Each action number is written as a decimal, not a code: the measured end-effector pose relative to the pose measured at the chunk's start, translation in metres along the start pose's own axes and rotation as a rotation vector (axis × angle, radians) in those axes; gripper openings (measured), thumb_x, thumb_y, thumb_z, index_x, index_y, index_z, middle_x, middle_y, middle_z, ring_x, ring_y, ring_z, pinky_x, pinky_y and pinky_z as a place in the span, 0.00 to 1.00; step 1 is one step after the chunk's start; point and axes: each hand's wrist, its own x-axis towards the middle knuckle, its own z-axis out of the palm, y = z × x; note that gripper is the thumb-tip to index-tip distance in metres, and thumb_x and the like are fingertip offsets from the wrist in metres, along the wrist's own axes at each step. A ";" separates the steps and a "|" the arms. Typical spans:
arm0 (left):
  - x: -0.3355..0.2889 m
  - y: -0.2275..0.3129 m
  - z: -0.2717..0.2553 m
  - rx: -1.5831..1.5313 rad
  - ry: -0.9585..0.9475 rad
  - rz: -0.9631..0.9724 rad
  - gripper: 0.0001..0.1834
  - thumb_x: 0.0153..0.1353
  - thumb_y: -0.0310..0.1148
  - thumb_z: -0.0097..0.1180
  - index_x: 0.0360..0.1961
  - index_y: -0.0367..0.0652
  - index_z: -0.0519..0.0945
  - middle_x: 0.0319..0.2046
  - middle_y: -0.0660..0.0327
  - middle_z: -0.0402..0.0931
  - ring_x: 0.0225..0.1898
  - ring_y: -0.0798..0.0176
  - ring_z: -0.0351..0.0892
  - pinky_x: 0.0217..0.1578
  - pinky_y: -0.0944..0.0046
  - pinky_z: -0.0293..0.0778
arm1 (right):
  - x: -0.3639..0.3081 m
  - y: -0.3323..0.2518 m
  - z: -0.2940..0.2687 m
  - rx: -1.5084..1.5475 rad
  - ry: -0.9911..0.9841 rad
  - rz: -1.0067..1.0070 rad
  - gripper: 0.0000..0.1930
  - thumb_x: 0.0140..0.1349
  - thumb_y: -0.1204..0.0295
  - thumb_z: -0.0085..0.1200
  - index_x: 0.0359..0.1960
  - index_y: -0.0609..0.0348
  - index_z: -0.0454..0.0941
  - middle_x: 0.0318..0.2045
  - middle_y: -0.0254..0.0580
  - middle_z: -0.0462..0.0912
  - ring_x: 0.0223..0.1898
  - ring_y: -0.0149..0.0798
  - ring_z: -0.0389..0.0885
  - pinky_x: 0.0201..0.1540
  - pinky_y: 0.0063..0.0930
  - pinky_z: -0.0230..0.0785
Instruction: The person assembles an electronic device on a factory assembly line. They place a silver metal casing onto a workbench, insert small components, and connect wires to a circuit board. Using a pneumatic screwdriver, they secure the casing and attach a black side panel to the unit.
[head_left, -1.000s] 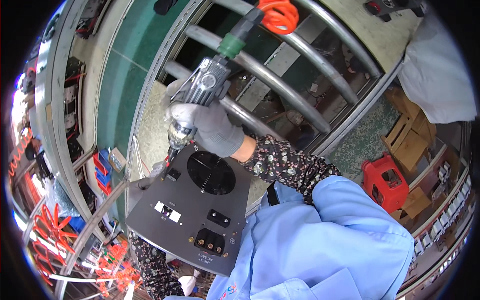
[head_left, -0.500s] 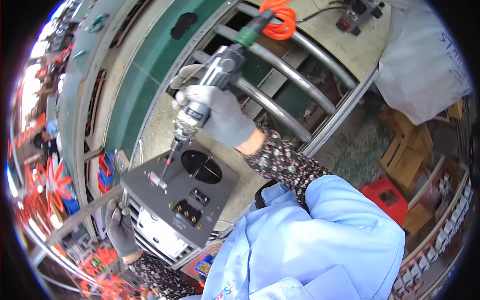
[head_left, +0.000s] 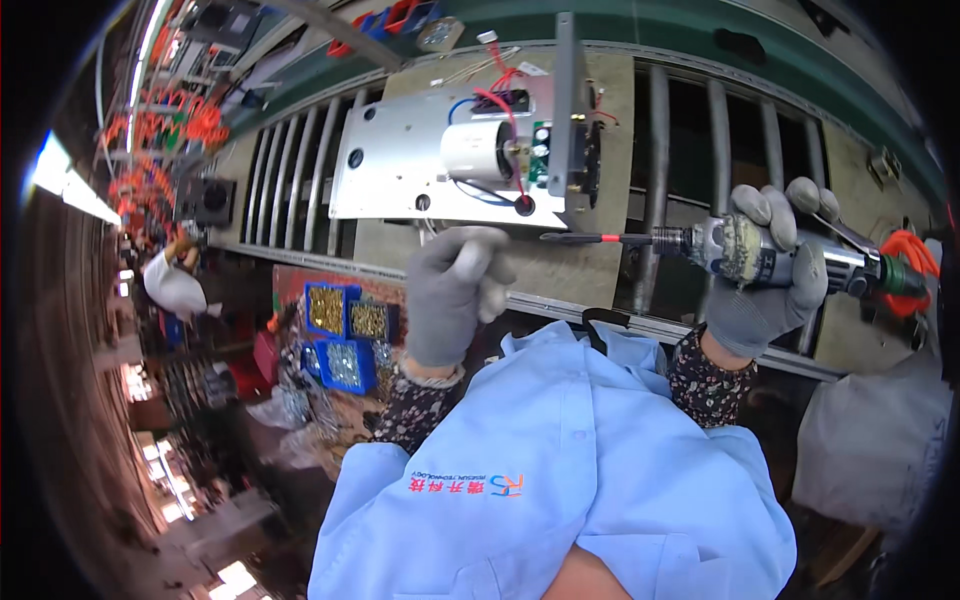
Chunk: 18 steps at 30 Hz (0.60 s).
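Note:
A grey-gloved fist, my right hand [head_left: 752,310], grips a power screwdriver [head_left: 735,250] lying nearly level, its long bit pointing left. My left hand [head_left: 450,295], also gloved, is held in front of the metal chassis near the bit's tip. Its fingers are curled together; what they hold, if anything, is hidden. The chassis [head_left: 390,165] is a bright plate with a dark upright panel [head_left: 568,110] at its right end, seen edge-on. On the plate are a white cylinder [head_left: 470,150], a small green circuit board [head_left: 541,150] and red and blue wires.
The chassis rests on a board [head_left: 600,270] over a roller conveyor [head_left: 655,150]. Blue bins of screws [head_left: 345,365] stand lower left. An orange coiled hose [head_left: 905,265] trails from the screwdriver at right, above a white sack [head_left: 870,440]. Another person [head_left: 175,280] is at far left.
My view has swung round. The screwdriver's bit, earlier at the dark panel's face, is now away from it. My left hand has moved from the unit's edge to near the bit's tip.

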 end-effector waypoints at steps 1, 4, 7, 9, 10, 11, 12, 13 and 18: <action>-0.001 -0.007 -0.001 -0.068 -0.022 0.002 0.15 0.59 0.36 0.47 0.36 0.32 0.74 0.18 0.58 0.73 0.12 0.75 0.67 0.09 0.78 0.59 | -0.003 0.002 -0.002 0.003 -0.051 0.026 0.21 0.44 0.76 0.54 0.44 0.56 0.65 0.38 0.34 0.68 0.29 0.25 0.66 0.43 0.27 0.58; -0.010 -0.016 0.005 -0.124 -0.065 -0.026 0.17 0.59 0.38 0.48 0.38 0.32 0.73 0.19 0.60 0.70 0.12 0.78 0.62 0.10 0.80 0.55 | -0.012 0.002 -0.005 0.005 -0.151 0.081 0.24 0.45 0.75 0.57 0.47 0.53 0.66 0.41 0.35 0.70 0.32 0.27 0.68 0.44 0.29 0.58; -0.006 -0.017 0.010 -0.164 -0.069 -0.071 0.12 0.57 0.33 0.50 0.37 0.33 0.73 0.18 0.62 0.69 0.12 0.77 0.61 0.10 0.80 0.55 | -0.012 0.007 -0.005 0.002 -0.131 0.086 0.24 0.46 0.74 0.56 0.47 0.53 0.66 0.41 0.35 0.70 0.32 0.27 0.68 0.43 0.29 0.58; -0.005 -0.019 0.011 -0.198 -0.062 -0.084 0.11 0.56 0.31 0.51 0.35 0.34 0.73 0.18 0.62 0.69 0.12 0.77 0.62 0.10 0.80 0.55 | -0.015 0.009 -0.006 -0.012 -0.116 0.099 0.23 0.47 0.74 0.55 0.48 0.53 0.65 0.41 0.36 0.70 0.32 0.26 0.68 0.43 0.28 0.58; -0.007 -0.020 0.013 -0.168 -0.046 -0.092 0.10 0.56 0.31 0.51 0.35 0.34 0.73 0.17 0.62 0.69 0.12 0.77 0.62 0.10 0.80 0.55 | -0.017 0.008 -0.007 -0.018 -0.113 0.112 0.23 0.47 0.74 0.54 0.47 0.53 0.65 0.41 0.36 0.70 0.32 0.26 0.68 0.43 0.28 0.58; -0.008 -0.021 0.014 -0.137 -0.029 -0.100 0.10 0.55 0.31 0.51 0.34 0.34 0.73 0.17 0.62 0.69 0.11 0.77 0.61 0.10 0.79 0.55 | -0.020 0.008 -0.008 -0.023 -0.111 0.124 0.22 0.47 0.74 0.54 0.47 0.53 0.65 0.41 0.36 0.70 0.32 0.26 0.68 0.43 0.28 0.58; -0.006 -0.020 0.015 -0.097 -0.020 -0.103 0.09 0.55 0.30 0.51 0.33 0.34 0.73 0.17 0.62 0.69 0.11 0.77 0.61 0.10 0.79 0.55 | -0.020 0.009 -0.010 -0.028 -0.096 0.120 0.23 0.47 0.74 0.53 0.48 0.53 0.65 0.41 0.37 0.70 0.31 0.25 0.68 0.42 0.26 0.58; -0.004 -0.019 0.015 -0.072 -0.038 -0.119 0.09 0.55 0.31 0.51 0.33 0.34 0.74 0.16 0.62 0.69 0.11 0.77 0.61 0.10 0.79 0.55 | -0.018 0.010 -0.012 -0.020 -0.140 0.119 0.22 0.47 0.74 0.53 0.47 0.53 0.66 0.40 0.36 0.70 0.31 0.25 0.69 0.41 0.26 0.59; -0.007 -0.031 0.006 -0.329 -0.283 -0.425 0.09 0.55 0.32 0.52 0.30 0.35 0.75 0.15 0.64 0.69 0.11 0.77 0.62 0.09 0.79 0.54 | -0.010 0.006 -0.032 0.072 -0.379 0.138 0.16 0.46 0.75 0.53 0.39 0.52 0.66 0.36 0.34 0.71 0.26 0.23 0.69 0.36 0.24 0.59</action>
